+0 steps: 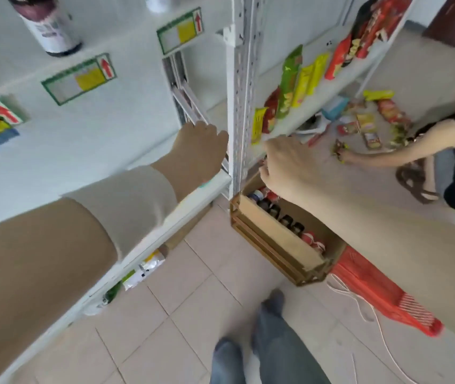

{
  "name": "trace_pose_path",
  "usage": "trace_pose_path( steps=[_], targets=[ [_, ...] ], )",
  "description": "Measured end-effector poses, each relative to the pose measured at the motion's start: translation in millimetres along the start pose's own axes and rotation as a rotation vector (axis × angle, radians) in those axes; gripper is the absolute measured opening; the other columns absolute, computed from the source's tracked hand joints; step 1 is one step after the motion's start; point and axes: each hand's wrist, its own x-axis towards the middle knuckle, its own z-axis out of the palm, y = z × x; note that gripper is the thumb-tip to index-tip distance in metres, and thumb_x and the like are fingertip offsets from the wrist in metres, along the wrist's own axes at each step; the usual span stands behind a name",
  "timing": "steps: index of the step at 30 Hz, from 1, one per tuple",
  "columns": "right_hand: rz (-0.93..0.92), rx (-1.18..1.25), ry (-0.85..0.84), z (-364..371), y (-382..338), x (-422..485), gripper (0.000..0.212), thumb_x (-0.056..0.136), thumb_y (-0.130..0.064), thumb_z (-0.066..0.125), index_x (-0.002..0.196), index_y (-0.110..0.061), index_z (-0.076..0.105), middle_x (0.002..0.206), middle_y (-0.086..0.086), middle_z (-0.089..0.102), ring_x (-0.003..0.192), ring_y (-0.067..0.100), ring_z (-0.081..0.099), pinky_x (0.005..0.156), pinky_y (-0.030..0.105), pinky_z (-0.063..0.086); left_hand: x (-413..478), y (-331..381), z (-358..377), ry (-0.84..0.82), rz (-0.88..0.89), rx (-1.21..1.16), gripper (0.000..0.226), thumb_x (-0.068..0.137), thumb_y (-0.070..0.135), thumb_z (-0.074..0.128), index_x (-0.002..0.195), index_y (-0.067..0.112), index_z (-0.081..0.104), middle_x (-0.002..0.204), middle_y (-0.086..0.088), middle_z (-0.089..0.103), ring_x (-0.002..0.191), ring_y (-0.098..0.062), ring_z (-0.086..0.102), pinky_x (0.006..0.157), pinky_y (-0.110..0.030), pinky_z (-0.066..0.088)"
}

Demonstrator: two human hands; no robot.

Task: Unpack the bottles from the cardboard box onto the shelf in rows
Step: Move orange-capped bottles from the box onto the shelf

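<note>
Reaching into box [277, 235] for bottles [285, 218], all inside it | right hand [285, 164] over box, fingers bent, grasp unclear | left hand [198, 151] left of box, fingers hidden, cannot tell | next: grip one, lift to shelf [126, 126] above-left of box

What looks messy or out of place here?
Colourful snack packets lie scattered on the pale tiled floor beside the white metal shelf, not lined up on it like the others. Another person's hand reaches among them.
</note>
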Motion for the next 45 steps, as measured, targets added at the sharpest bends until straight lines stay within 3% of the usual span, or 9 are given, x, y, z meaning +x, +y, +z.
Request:
trace_pose_path(
  steps=[4,14,20,26,29,33,40,45],
  targets=[
    [0.149,0.079,-0.144,71,65,-18,0.047,0.092,-0.03,0.051,0.132,-0.008,0.043,0.133,0.015,0.049,0.12,0.03,0.048,0.095,0.038,0.042,58,74,45,-0.155,0.111,-0.037,0.034,0.093,0.02,0.049,0.125,0.008,0.044,0.119,-0.013,0.055,0.113,-0.031,0.051,0.087,-0.038,0.041],
    [0.438,0.236,-0.496,215,170,-59,0.043,0.094,-0.033,0.048,0.132,-0.011,0.044,0.128,0.005,0.053,0.118,0.022,0.051,0.097,0.03,0.042,170,200,167,-0.363,0.231,-0.186,0.04,0.092,0.026,0.051,0.128,0.01,0.043,0.13,-0.015,0.052,0.12,-0.031,0.05,0.091,-0.039,0.044],
    [0.551,0.292,-0.57,283,202,-34,0.037,0.094,-0.03,0.048,0.126,-0.013,0.047,0.124,0.007,0.055,0.114,0.023,0.052,0.095,0.03,0.042,229,236,231,-0.428,0.326,-0.196,0.035,0.091,0.028,0.054,0.121,0.011,0.049,0.122,-0.012,0.057,0.114,-0.03,0.054,0.087,-0.037,0.047],
    [0.66,0.361,-0.651,354,215,1,0.047,0.092,-0.034,0.051,0.134,-0.014,0.041,0.132,0.007,0.049,0.122,0.023,0.046,0.101,0.033,0.039,283,265,295,-0.489,0.436,-0.213,0.035,0.092,0.03,0.052,0.121,0.009,0.048,0.123,-0.014,0.056,0.113,-0.03,0.053,0.088,-0.038,0.045],
    [0.874,0.408,-0.668,377,218,1,0.053,0.089,-0.036,0.055,0.135,-0.013,0.038,0.135,0.008,0.045,0.123,0.024,0.045,0.101,0.034,0.041,295,286,316,-0.559,0.567,-0.326,0.041,0.092,0.035,0.051,0.125,0.012,0.047,0.125,-0.01,0.054,0.118,-0.027,0.049,0.095,-0.036,0.041],
    [1.198,0.49,-0.663,389,216,-16,0.046,0.092,-0.032,0.052,0.129,-0.008,0.039,0.128,0.012,0.047,0.114,0.027,0.052,0.092,0.034,0.046,299,321,328,-0.711,0.668,-0.566,0.046,0.092,0.041,0.052,0.13,0.015,0.047,0.133,-0.006,0.051,0.125,-0.024,0.043,0.102,-0.035,0.035],
    [1.33,0.554,-0.75,413,210,-21,0.043,0.096,-0.03,0.043,0.13,-0.005,0.038,0.128,0.014,0.048,0.112,0.024,0.052,0.086,0.026,0.038,308,372,342,-0.865,0.791,-0.494,0.053,0.091,0.051,0.048,0.133,0.019,0.045,0.132,-0.005,0.055,0.122,-0.026,0.048,0.101,-0.039,0.034],
    [1.495,0.61,-0.679,418,212,-13,0.051,0.094,-0.023,0.049,0.137,-0.003,0.03,0.135,0.018,0.038,0.12,0.03,0.046,0.105,0.034,0.035,306,393,350,-0.952,0.783,-0.457,0.058,0.085,0.06,0.051,0.125,0.018,0.053,0.123,-0.005,0.061,0.113,-0.025,0.054,0.097,-0.037,0.034]
  ],
)
